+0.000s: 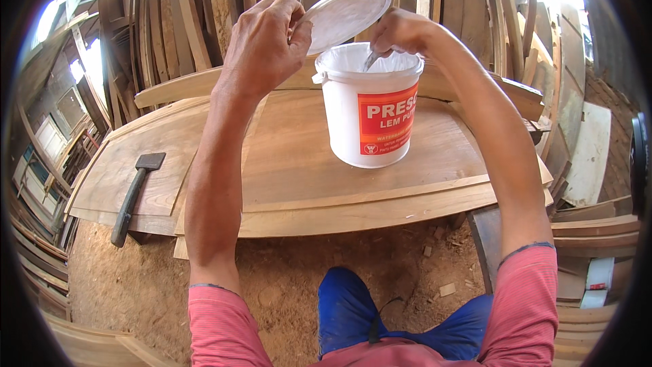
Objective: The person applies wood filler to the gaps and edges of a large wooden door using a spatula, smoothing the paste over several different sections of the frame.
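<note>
Bucket (339,115), white, upright on the wooden table (292,170). Red-orange label (385,122) facing me: large white capitals over smaller lines, little emblem at lower left, right edge curving out of sight. Left hand (268,41) grips the white lid (350,17) by its rim, tilted above the mouth. Right hand (399,31) pinches a slim grey piece (370,61) at the opening.

Upright planks (188,17), brown littered floor (285,285)

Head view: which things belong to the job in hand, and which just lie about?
Apparently in use: white bucket, right hand at its mouth; lid, in left hand; wooden panel beneath bucket.
Apparently lying about: dark mallet; boards leaning behind.
</note>
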The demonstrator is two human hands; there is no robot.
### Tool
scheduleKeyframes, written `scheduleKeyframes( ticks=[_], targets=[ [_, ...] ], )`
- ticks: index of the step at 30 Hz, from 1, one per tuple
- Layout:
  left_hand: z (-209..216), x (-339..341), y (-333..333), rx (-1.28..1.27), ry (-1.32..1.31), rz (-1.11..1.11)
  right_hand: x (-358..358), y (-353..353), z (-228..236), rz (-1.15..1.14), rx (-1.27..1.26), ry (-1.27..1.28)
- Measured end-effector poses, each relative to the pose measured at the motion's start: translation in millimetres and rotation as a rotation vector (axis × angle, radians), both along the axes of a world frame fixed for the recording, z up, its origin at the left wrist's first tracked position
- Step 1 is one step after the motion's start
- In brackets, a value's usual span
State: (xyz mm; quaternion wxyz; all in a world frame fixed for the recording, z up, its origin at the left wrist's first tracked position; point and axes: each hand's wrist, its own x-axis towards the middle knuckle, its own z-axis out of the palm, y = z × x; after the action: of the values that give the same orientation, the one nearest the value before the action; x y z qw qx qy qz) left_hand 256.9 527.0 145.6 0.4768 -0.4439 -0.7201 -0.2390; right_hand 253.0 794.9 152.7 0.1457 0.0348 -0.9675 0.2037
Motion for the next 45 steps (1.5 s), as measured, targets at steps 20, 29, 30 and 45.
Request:
scheduleKeyframes(
  ticks=[20, 29, 30, 45],
  targets=[
    [1, 17, 14, -0.067, -0.09, 0.068, 128, 102, -14, -0.061, -0.74, -0.105],
    [-20, 37, 27, -0.135, -0.08, 0.016, 169, 133, -45, 0.16, -1.061, -0.013],
    [-25, 36, 32, -0.143, -0.065, 0.01, 179, 143, -48, 0.18, -1.099, 0.008],
    [-75, 39, 41, -0.081, 0.001, 0.032, 461, 283, -160, -0.37, -0.696, 0.487]
  ],
)
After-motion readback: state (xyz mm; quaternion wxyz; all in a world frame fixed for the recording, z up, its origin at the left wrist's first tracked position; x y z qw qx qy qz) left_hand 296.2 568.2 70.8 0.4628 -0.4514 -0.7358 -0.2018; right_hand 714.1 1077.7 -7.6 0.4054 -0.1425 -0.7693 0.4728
